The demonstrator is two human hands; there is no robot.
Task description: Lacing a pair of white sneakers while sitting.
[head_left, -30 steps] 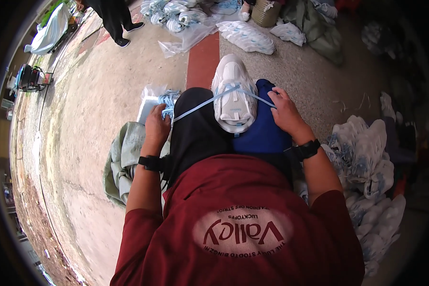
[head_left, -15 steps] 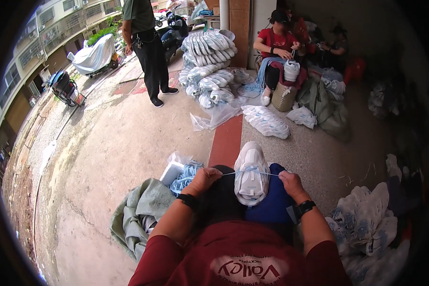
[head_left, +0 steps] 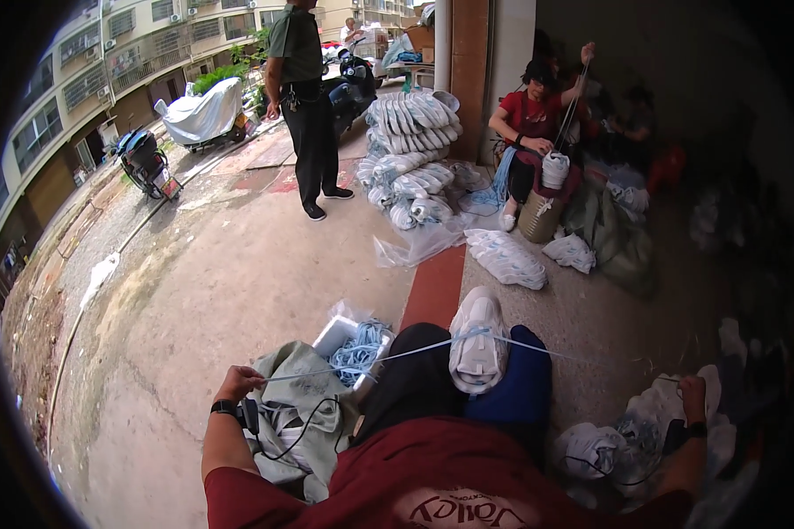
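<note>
White shoe upper [head_left: 477, 344]: rested sole-outward on the lap, between the black-clad knee and the blue-clad knee, in front of the red shirt [head_left: 432, 476]. Pale blue lace [head_left: 362, 361]: threaded through the shoe upper and pulled taut to both sides. Left hand [head_left: 238, 383]: held far left of the shoe upper, closed in a pinch on the lace end; a black wristband is worn. Right hand [head_left: 692, 394]: extended far right of the shoe upper, fingers curled shut on the other lace end. White box [head_left: 337, 335] of blue laces: set just left of the shoe upper, on the concrete floor. Green cloth [head_left: 300, 388]: spread beside that box. Stack of white uppers [head_left: 410, 167]: piled well beyond the shoe upper.
</note>
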